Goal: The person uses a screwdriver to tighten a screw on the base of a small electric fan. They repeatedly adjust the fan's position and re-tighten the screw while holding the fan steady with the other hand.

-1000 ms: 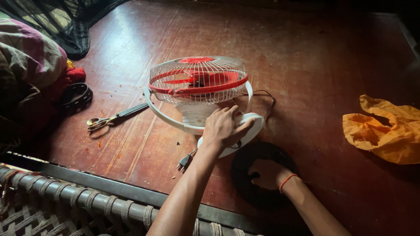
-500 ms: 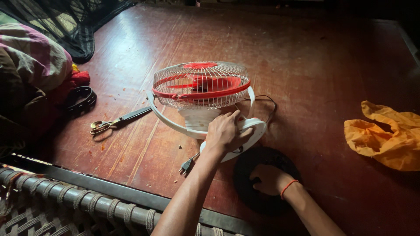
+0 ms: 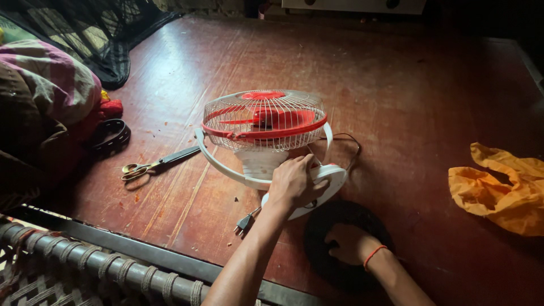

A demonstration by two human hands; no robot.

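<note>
A small table fan [image 3: 263,119] with red blades and a white wire guard lies tilted face-up on the dark red wooden surface. My left hand [image 3: 292,184] grips its white oval base [image 3: 334,177] from above. My right hand [image 3: 348,242], with a red thread at the wrist, rests on a black round piece [image 3: 331,221] just in front of the base, fingers curled onto it. The fan's dark cord loops behind the base, and its plug [image 3: 243,224] lies loose near my left forearm.
Scissors [image 3: 158,163] with brass-coloured handles lie left of the fan. A black ring-shaped strap [image 3: 110,135] and a bundle of bedding [image 3: 45,96] sit at the left edge, under black netting [image 3: 107,34]. A crumpled orange cloth [image 3: 501,190] lies at the right. A woven cot frame [image 3: 85,266] runs along the near edge.
Both hands stay where they were, left on the fan base and right on the black piece. Only the view has shifted slightly.
</note>
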